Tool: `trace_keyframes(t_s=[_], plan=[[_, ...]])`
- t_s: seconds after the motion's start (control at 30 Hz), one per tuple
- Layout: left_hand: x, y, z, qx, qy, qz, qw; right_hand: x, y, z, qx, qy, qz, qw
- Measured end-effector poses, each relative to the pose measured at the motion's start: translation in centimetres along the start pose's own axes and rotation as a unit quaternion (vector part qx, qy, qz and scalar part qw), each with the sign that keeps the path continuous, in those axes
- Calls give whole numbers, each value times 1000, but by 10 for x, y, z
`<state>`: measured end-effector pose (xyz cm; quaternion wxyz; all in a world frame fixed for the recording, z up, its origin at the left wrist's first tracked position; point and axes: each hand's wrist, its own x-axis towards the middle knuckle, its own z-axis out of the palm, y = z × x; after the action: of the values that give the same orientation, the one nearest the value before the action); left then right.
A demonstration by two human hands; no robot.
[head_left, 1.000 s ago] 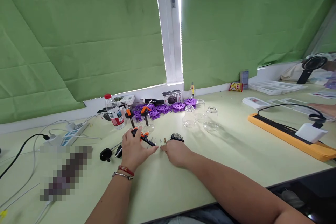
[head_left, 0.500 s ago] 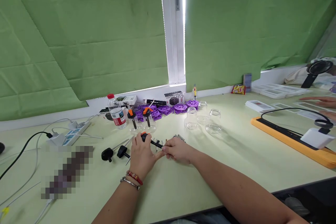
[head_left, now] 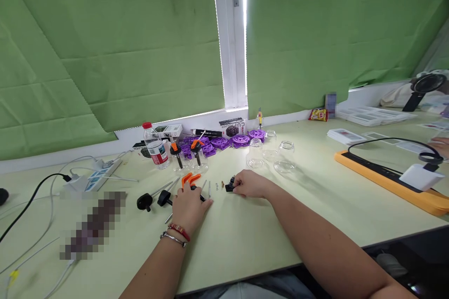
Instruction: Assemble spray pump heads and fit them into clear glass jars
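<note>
The hands have moved apart: the right hand (head_left: 250, 184) now pinches a small black part (head_left: 229, 185), while the left hand (head_left: 190, 204) lies on the orange-handled tool (head_left: 191, 180) (fingers loosely curled) on the desk (head_left: 315, 205).

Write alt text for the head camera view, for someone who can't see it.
A person's left hand rests on an orange-handled tool while the right hand touches a small black part on a pale green table. Beyond stand clear jars, purple gears and a water bottle.

Pale green table (head_left: 245, 243) bears jars (head_left: 284, 156), purple gears (head_left: 240, 140).
</note>
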<state>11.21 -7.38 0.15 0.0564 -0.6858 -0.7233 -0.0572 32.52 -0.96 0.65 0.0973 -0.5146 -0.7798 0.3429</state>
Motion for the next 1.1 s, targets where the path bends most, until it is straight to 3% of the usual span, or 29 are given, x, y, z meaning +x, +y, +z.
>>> trace_keyframes(t_s=[0.1, 0.2, 0.33, 0.43, 0.63, 0.87, 1.1], plan=[[0, -1, 4, -2, 20, 13, 1000, -3, -1, -5, -20, -6, 11, 1000], [-1, 2, 6, -5, 85, 52, 995, -5, -2, -6, -33, -4, 6, 999], [-3, 16, 8, -35, 150, 168, 974, -5, -2, -7, -43, -23, 9, 999], [-4, 28, 9, -76, 110, 240, 961, -5, 0, -7, -40, -42, 2, 998], [2, 36, 15, -107, 36, 255, 960, -6, 0, -8, -33, -59, -24, 997], [5, 28, 15, -55, 51, 265, 961, -7, 1, -10, -34, -71, 0, 997], [6, 21, 17, -25, 52, 258, 964, -18, -14, -9, -82, -79, 34, 993]])
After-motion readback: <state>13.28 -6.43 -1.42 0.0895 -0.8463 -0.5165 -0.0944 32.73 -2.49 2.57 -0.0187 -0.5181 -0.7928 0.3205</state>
